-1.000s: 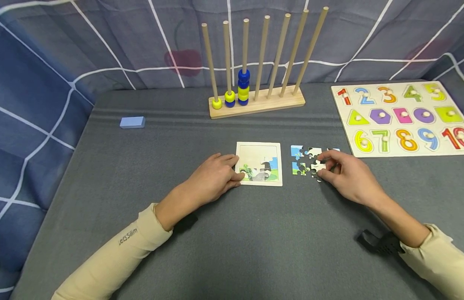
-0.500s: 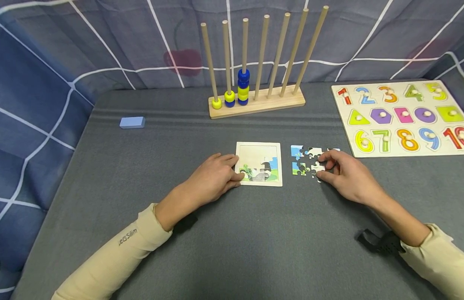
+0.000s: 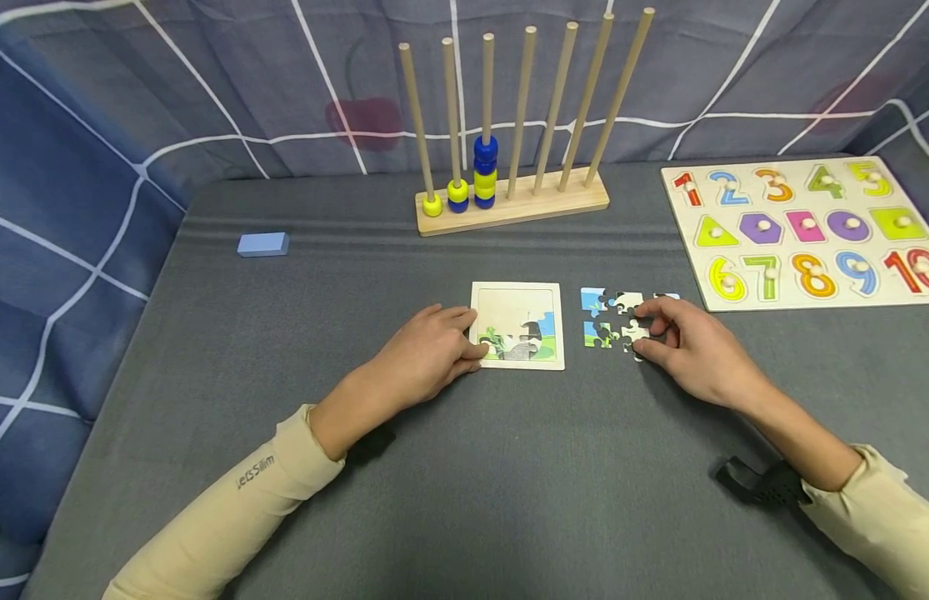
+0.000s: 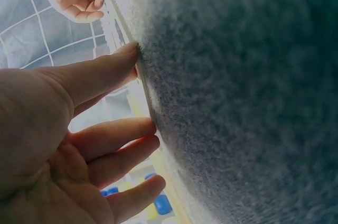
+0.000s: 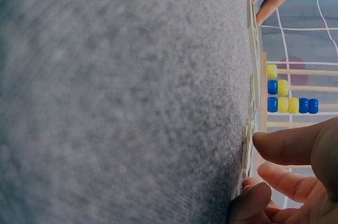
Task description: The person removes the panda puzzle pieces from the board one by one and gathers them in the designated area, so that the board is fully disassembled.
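Note:
A square wooden puzzle tray (image 3: pixel 516 290) lies on the table in the head view, several pieces of a panda picture fitted along its lower and right parts. My left hand (image 3: pixel 434 350) rests at its left edge, thumb on the lower left corner and fingers fairly straight along the side. To the right lie several loose jigsaw pieces (image 3: pixel 594 300), blue, green and black-and-white. Over them, my right hand (image 3: pixel 692 346) has bent fingers and thumb on either side of a black-and-white puzzle piece (image 3: pixel 633 334). My right fingers partly cover other pieces.
A peg stand (image 3: pixel 512 212) with blue and yellow beads stands at the back. The number and shape board (image 3: pixel 816 233) lies at the right. A light blue block (image 3: pixel 263 244) sits at the left. Checked cloth (image 3: pixel 284 83) hangs behind the grey table.
My right thumb has shifted slightly left at the puzzle pieces. The left hand and the tray have kept their places; the head view has tilted a little.

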